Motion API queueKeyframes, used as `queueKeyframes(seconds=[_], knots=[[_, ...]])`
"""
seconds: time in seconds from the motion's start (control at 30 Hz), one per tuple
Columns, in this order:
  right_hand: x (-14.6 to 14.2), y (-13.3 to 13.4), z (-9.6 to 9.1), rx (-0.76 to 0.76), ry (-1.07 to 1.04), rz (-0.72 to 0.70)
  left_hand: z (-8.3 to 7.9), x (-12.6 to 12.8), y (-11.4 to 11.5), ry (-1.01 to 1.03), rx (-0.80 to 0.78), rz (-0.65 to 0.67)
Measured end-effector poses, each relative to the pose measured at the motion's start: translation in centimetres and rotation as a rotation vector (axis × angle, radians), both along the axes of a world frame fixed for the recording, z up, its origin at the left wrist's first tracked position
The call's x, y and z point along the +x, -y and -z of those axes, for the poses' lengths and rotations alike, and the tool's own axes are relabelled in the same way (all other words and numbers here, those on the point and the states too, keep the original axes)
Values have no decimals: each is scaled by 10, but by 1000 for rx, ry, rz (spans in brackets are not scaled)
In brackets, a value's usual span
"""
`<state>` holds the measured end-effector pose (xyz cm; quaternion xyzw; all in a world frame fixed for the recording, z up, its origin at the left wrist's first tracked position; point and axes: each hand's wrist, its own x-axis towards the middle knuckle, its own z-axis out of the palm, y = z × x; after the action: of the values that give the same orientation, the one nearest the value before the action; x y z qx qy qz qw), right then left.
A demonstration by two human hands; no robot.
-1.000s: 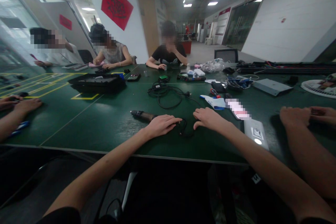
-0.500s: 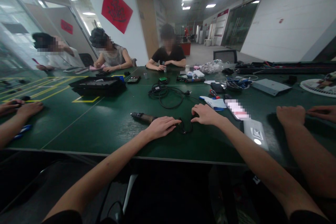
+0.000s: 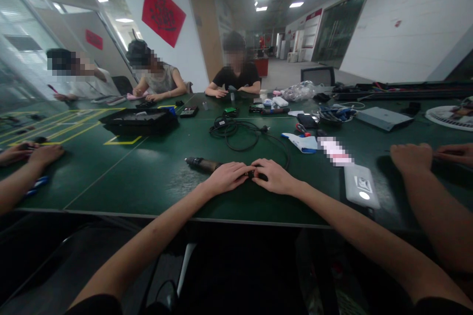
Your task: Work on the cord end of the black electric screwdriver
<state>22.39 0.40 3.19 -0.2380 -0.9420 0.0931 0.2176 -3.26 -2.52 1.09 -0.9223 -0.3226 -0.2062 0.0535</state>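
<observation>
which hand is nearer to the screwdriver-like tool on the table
Left. The left hand covers the end of the tool away from its tip; the right hand is farther off, right of the left hand, at a small dark piece.

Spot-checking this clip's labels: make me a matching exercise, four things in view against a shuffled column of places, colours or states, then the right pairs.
1. Driver
2. Cable
3. Tray
4. Poster

A. Black, open-topped
B. Red, on a pillar
C. Partly hidden by the left hand
D. Loosely coiled

Pairs: 1-C, 2-D, 3-A, 4-B
</observation>
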Motion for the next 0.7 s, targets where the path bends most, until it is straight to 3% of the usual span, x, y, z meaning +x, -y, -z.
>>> queueKeyframes(seconds=[0.7], knots=[[-5, 5, 10, 46, -18, 92, -1, -4, 1, 7, 0, 5]])
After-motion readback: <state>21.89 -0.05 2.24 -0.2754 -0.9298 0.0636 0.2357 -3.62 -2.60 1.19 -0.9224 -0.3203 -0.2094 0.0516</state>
